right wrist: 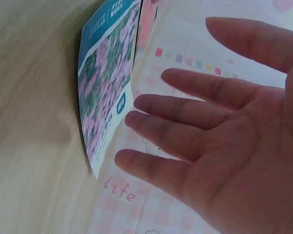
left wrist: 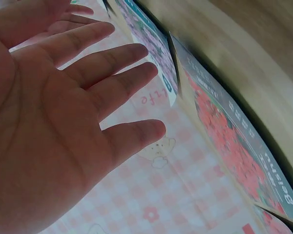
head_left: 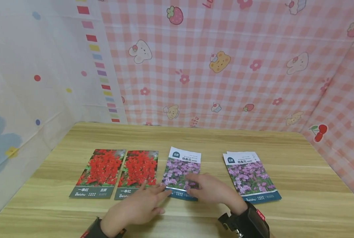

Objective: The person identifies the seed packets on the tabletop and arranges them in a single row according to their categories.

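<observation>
The purple-flower seed packet (head_left: 181,173) lies flat on the counter (head_left: 298,172), third in a row, just right of two red-flower packets (head_left: 120,173). It looks thin, light and glossy, likely slippery and bendy; I'd lift it by an edge or corner. Both hands are open with fingers straight: the right hand (head_left: 211,190) rests over its lower part, the left hand (head_left: 138,206) at its lower left corner. A small stack of purple packets (head_left: 249,177) sits apart on the right.

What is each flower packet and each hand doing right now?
Left red packet: flat on table, untouched.
Right red packet: flat, beside it.
Middle purple packet: flat, under both hands' fingers.
Purple packet pile: stacked, untouched.
Left hand: open, fingers straight.
Right hand: open, fingers straight.
</observation>
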### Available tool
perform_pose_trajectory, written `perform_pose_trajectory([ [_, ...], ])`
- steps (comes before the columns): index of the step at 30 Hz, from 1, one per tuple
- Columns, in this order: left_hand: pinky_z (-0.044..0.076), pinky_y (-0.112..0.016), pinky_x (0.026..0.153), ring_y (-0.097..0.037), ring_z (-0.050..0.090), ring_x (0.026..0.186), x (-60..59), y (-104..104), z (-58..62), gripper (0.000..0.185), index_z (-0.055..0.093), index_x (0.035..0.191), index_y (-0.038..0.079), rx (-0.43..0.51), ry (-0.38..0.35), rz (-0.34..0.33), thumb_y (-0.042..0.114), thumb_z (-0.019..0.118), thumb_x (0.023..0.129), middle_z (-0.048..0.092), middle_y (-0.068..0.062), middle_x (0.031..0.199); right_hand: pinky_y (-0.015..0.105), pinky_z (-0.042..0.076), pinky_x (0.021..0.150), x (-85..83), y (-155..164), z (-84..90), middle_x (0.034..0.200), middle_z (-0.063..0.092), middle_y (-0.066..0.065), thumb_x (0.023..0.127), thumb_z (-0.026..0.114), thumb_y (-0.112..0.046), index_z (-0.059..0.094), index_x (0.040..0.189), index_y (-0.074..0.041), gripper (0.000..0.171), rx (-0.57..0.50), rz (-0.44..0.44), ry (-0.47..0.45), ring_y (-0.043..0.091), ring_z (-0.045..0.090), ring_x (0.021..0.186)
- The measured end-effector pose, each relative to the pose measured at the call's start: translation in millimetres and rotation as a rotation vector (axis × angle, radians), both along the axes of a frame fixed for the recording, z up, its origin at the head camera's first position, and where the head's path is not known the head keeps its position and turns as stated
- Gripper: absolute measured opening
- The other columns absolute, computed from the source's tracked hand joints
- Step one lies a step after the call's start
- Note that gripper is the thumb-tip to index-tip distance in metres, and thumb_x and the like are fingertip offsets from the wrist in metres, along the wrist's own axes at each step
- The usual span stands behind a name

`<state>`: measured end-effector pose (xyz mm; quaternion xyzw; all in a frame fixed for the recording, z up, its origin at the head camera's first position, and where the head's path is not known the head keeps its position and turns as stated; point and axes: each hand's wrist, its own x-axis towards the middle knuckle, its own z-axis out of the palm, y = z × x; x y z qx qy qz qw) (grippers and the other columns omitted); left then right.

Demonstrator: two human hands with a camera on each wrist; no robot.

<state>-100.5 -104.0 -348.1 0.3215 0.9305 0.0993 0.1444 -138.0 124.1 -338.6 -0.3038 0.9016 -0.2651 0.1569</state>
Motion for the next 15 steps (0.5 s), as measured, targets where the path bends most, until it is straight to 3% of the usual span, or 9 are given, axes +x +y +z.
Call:
perform_pose_trajectory([
  [5, 0.02, -0.059, 0.102, -0.032, 0.032, 0.13, 1.6, 1.5, -2.2, 0.057, 0.046, 0.135, 0.012, -0.022, 0.001, -0.023, 0.034, 0.06, 0.085, 0.039, -0.015, 0.139, 0.048, 0.041, 0.092, -1.4, 1.1, -0.5, 0.121, 0.056, 0.019, 0.088, 0.06, -0.019, 0.051, 0.125, 0.004, 0.044, 0.039, -0.076, -0.015, 0.034, 0.052, 0.11],
  [10, 0.02, -0.058, 0.102, -0.033, 0.032, 0.129, 1.8, 2.0, -4.6, 0.055, 0.047, 0.134, 0.014, -0.042, -0.029, -0.023, 0.034, 0.06, 0.085, 0.041, -0.015, 0.138, 0.048, 0.039, 0.094, -3.1, 2.0, -3.3, 0.12, 0.056, 0.02, 0.087, 0.06, -0.017, 0.052, 0.123, 0.006, 0.043, 0.046, -0.062, -0.003, 0.035, 0.051, 0.112],
  [13, 0.019, -0.058, 0.102, -0.032, 0.033, 0.129, 1.6, 2.3, -5.8, 0.054, 0.047, 0.134, 0.015, -0.043, -0.05, -0.019, 0.034, 0.06, 0.086, 0.041, -0.015, 0.138, 0.038, 0.049, 0.074, -4.5, 2.2, -6.1, 0.093, 0.064, 0.015, 0.087, 0.06, -0.015, 0.057, 0.113, 0.003, 0.032, 0.037, -0.027, 0.014, 0.026, 0.061, 0.082],
  [15, 0.019, -0.059, 0.102, -0.032, 0.033, 0.129, 1.6, 2.5, -6.3, 0.054, 0.047, 0.134, 0.016, -0.044, -0.056, -0.018, 0.034, 0.06, 0.086, 0.041, -0.015, 0.138, 0.029, 0.044, 0.057, -5.3, 2.1, -7.8, 0.072, 0.058, 0.006, 0.087, 0.06, -0.014, 0.059, 0.101, -0.001, 0.02, 0.035, -0.008, 0.019, 0.016, 0.054, 0.061],
])
